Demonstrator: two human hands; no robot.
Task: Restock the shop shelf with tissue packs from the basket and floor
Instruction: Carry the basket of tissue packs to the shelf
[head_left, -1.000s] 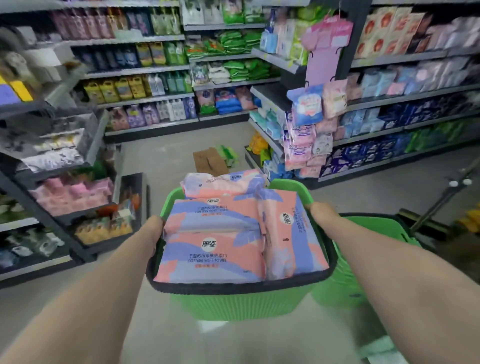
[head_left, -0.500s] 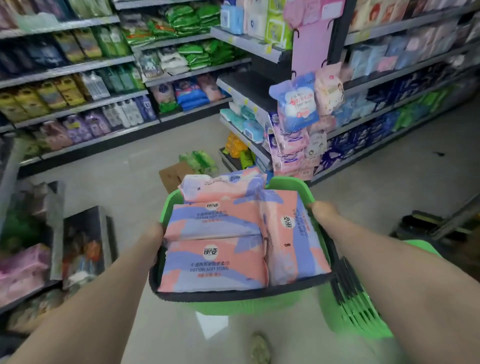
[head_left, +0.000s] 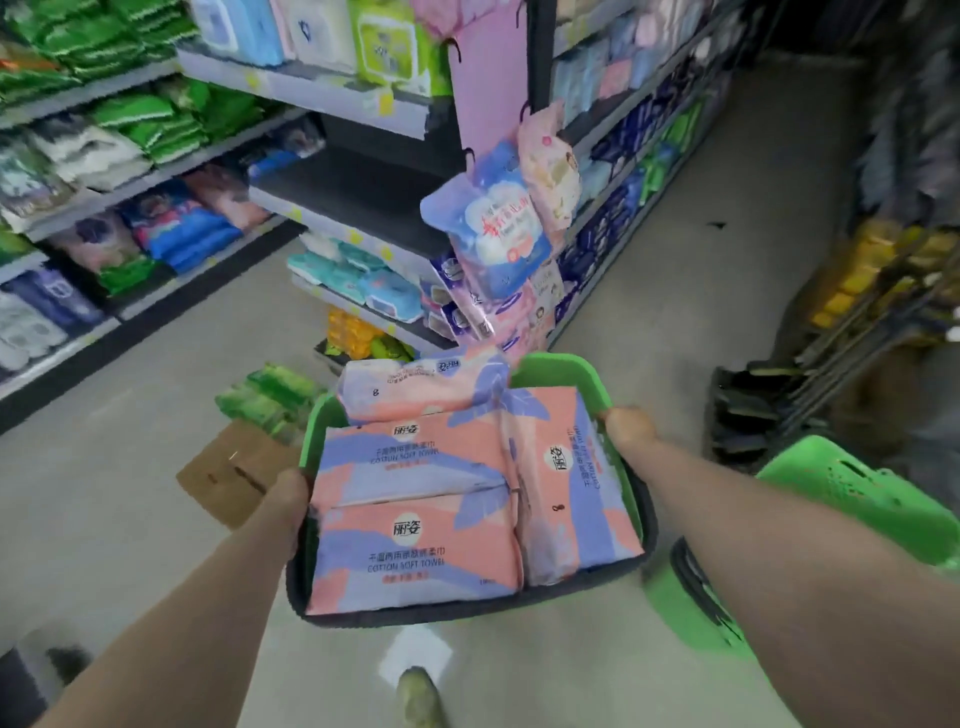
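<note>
Tissue packs (head_left: 415, 551) x4 fill green basket (head_left: 566, 374); hands grip its opp. sides: left hand (head_left: 291, 493), right hand (head_left: 628, 428).

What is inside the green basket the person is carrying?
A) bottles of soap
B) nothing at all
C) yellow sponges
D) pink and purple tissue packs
D: the green basket, held at its sides by the left hand and the right hand, is filled with pink and purple tissue packs lying flat.
</note>
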